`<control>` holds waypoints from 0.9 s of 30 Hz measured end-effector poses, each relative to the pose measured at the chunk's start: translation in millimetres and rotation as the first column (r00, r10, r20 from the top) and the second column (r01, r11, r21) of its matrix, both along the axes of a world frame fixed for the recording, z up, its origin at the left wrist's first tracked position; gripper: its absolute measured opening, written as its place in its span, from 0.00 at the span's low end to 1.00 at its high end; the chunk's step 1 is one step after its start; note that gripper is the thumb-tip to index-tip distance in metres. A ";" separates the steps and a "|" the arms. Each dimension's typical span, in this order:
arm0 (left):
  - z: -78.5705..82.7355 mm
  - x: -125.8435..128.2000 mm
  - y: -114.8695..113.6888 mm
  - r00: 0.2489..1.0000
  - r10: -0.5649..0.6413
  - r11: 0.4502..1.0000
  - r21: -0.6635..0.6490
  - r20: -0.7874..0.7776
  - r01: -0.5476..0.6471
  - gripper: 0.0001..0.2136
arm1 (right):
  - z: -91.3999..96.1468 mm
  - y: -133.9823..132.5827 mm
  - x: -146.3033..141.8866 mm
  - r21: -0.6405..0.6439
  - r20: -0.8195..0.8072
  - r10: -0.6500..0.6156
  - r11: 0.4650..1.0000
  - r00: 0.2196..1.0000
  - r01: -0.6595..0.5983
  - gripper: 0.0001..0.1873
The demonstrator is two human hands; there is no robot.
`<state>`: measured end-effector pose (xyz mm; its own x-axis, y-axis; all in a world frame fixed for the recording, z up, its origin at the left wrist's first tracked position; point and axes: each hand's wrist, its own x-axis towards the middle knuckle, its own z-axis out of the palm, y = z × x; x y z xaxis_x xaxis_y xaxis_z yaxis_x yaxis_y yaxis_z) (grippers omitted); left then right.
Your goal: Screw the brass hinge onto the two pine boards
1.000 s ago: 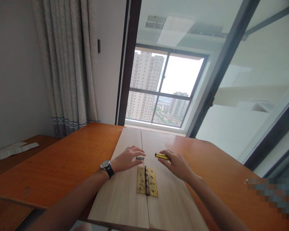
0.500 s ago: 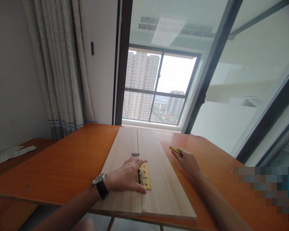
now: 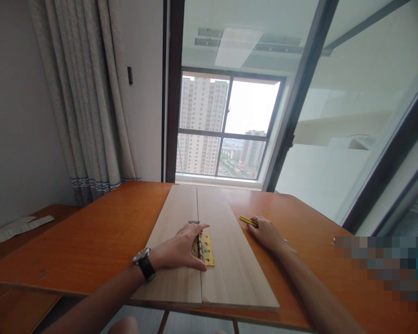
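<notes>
My left hand (image 3: 184, 248), fingers spread, lies over the left leaf of a brass-coloured hinge (image 3: 206, 249). Its thumb and index finger span the hinge's near and far ends, and the palm hides part of it. The hinge sits across the seam between two pale wooden boards, the left board (image 3: 174, 208) and the right board (image 3: 230, 260). Just beyond the left fingers is a small cluster of dark screws (image 3: 194, 222). Beside the right board, my right hand (image 3: 266, 232) is closed around a slim yellow-and-black stick-like tool (image 3: 248, 221), its far end pointing left.
Both boards lie on an orange-brown wooden table (image 3: 101, 246). White strips (image 3: 21, 227) rest on a lower surface at the left. A grey curtain (image 3: 83, 93) hangs behind, beside a window (image 3: 223, 125). A blurred patch (image 3: 386, 264) covers the right side.
The view has shifted slightly. My right hand and its yellow-and-black tool have moved a little left, nearer the right board. My left hand stays on the hinge.
</notes>
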<state>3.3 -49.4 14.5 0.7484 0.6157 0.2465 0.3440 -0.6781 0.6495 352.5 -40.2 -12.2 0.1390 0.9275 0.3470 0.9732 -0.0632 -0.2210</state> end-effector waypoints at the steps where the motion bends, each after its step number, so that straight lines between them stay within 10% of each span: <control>1: -0.2 0.8 1.9 1.000 0.003 1.000 -0.002 0.001 -0.003 0.47 | -0.3 -0.2 0.5 -0.009 0.003 0.006 1.000 1.000 -0.006 0.15; 27: -7.2 -1.1 0.6 0.998 -0.020 0.997 -0.070 0.051 0.024 0.47 | -3.1 2.6 -4.1 0.024 -0.039 0.049 0.999 0.998 -0.048 0.13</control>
<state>2.2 -48.8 7.4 0.7497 0.6165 0.2406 0.2951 -0.6369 0.7123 348.4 -37.5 -15.4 0.1081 0.9253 0.3635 0.9654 -0.0105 -0.2604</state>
